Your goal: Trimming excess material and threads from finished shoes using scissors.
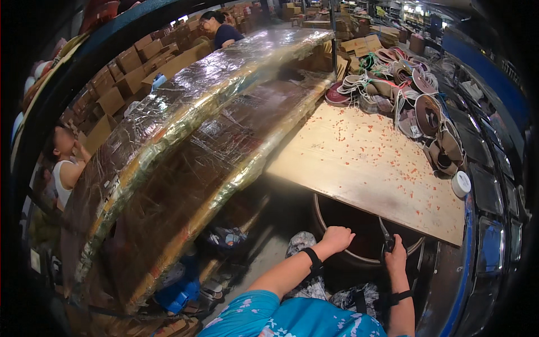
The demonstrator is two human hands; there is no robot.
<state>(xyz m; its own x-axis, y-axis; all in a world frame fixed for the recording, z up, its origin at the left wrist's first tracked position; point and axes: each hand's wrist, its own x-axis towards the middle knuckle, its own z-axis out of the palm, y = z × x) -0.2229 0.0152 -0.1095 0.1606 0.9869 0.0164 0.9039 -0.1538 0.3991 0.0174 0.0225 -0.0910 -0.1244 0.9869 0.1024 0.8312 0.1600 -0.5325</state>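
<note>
My left hand (337,238) rests closed on the rim of a round dark bin (359,259) under the front edge of the wooden table (365,163). My right hand (396,255) grips a pair of scissors (386,233), blades pointing up toward the table edge. Both wrists carry black straps. The bin's inside is dark and its contents cannot be made out.
Small red scraps litter the tabletop. A heap of shoe uppers (410,95) lies at the far right, with a small white round container (461,183) near the edge. A long foil-wrapped shelf (185,129) runs on the left. Two people (64,163) work beyond it among cardboard boxes (120,78).
</note>
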